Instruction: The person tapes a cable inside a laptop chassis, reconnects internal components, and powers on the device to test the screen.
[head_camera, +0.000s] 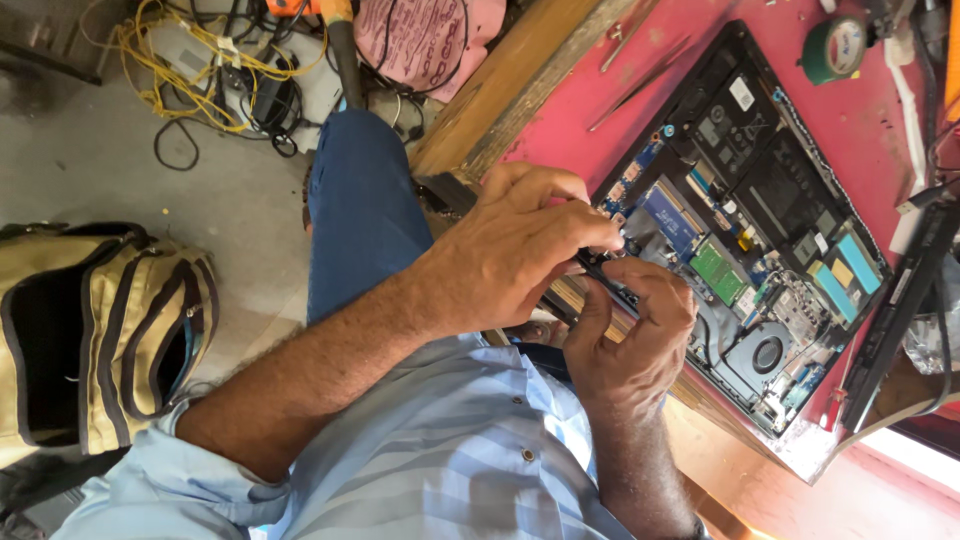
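Our left hand (520, 255) curls narrow, fingertips pinched at the near edge of the opened laptop (750, 230); what they grip we cannot tell. Our right hand (630, 335), just beside it and touching, closes on the same dark edge. The laptop lies bottom up on the red table (860, 130), its fan (765, 355) and green memory boards (720, 272) exposed. A green tape roll (833, 48) and tweezers (640, 85) lie beyond.

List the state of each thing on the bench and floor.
Laptop: bottom cover off, boards and fan exposed.
Left hand: fingers pinched at the laptop's near edge.
Right hand: gripping the same edge.
Tape roll: lying flat.
Bag: open on floor.
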